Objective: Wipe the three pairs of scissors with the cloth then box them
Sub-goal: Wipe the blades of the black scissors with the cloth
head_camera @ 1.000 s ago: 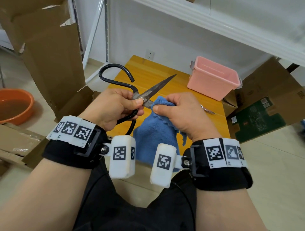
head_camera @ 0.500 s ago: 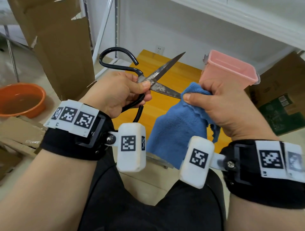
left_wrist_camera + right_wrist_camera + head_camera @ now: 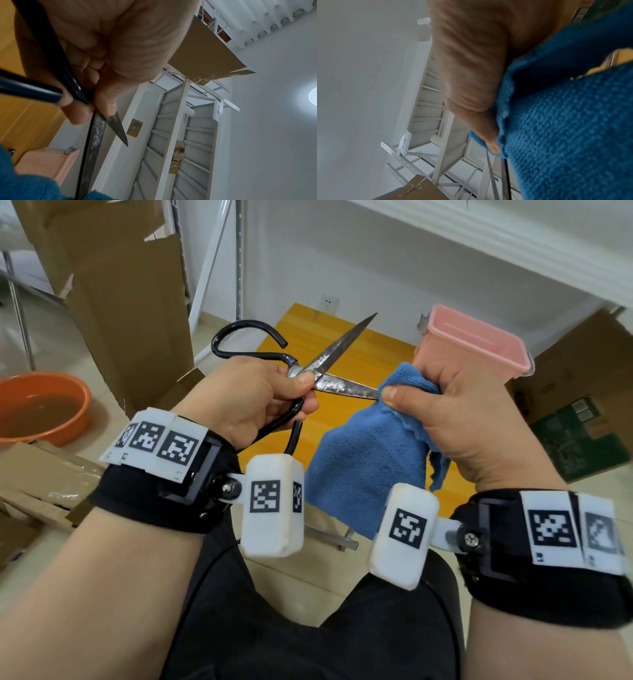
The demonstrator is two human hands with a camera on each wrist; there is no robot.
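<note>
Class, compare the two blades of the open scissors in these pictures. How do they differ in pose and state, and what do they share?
The upper blade points up and away, bare to its tip; the lower blade runs sideways, its tip buried in the cloth. The right hand pinches the cloth around the lower blade; nothing touches the upper blade's tip. Both are spotted, dull metal, joined at the pivot by the left hand.

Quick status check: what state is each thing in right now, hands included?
Scissors: blades apart, spotted with grime.
Left hand: grips the scissors by the handles.
Cloth: pinched round the lower blade's tip, the rest hanging.
Right hand: grips the cloth.
Pink box: open on the table; contents hidden.
Orange basin: holds brownish water.
</note>
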